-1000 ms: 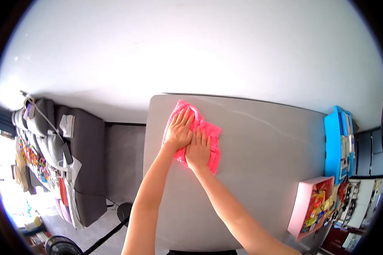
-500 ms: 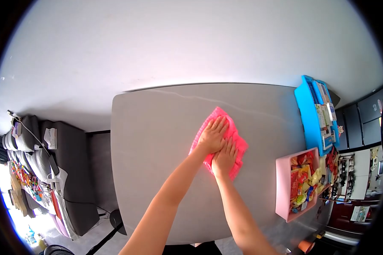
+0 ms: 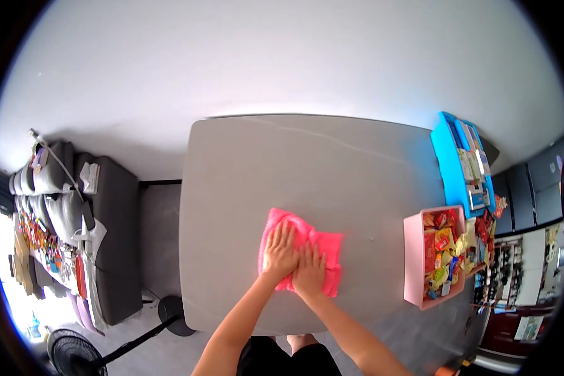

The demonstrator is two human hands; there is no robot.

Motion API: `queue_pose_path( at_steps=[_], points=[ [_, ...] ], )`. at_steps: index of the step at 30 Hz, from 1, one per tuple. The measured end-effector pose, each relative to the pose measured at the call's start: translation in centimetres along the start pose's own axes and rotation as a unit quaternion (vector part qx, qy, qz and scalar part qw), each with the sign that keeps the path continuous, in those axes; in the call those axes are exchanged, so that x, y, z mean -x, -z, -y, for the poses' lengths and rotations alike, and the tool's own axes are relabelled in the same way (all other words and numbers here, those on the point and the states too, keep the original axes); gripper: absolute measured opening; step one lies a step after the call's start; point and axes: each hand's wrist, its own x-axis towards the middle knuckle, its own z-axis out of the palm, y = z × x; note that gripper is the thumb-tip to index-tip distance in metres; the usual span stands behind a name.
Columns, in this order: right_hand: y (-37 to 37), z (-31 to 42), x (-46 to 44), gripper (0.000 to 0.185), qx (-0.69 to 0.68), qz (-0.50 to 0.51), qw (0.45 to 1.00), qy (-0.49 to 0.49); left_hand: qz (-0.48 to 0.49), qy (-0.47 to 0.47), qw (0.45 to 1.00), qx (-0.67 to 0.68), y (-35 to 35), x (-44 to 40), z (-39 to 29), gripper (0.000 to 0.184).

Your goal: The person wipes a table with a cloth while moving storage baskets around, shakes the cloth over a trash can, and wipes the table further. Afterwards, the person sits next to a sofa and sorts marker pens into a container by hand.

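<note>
A bright pink cloth (image 3: 324,247) lies flat, slightly rumpled, on the grey table (image 3: 232,169), nearer its front edge. My left hand (image 3: 281,252) presses palm down on the cloth's left half, fingers stretched toward the wall. Beside it, my right hand (image 3: 309,271) rests flat on the middle of the cloth, its fingers also extended. The two hands touch or nearly touch along their inner sides. Neither one grips the fabric.
At the table's right edge stand a pink bin (image 3: 413,263) of packaged snacks and a blue basket (image 3: 448,166) of boxes. A wall (image 3: 294,56) borders the far edge. To the left are a dark grey sofa (image 3: 116,238) and a standing fan (image 3: 75,354).
Both hands and the cloth have moved toward me and to the left across the table. The cloth's outline has shifted from a pointed shape to a squarer one. The camera view has shifted slightly.
</note>
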Motion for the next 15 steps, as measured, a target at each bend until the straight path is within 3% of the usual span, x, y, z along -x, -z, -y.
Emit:
queue_pose_path(
  at_steps=[5,9,15],
  points=[
    [-0.9,5.0,-6.4,0.053,-0.097,0.009,0.985,0.145,-0.102,0.122,0.986,-0.05,4.2,1.6,7.2,0.062],
    [-2.8,7.8,-16.6,0.053,-0.106,-0.001,0.973,0.208,-0.142,0.172,0.972,-0.068,6.7,-5.4,12.7,0.066],
    [-5.7,11.4,-30.7,0.05,-0.11,-0.038,0.969,0.216,-0.161,0.161,0.971,-0.071,10.3,-17.7,20.7,0.068]
  ],
)
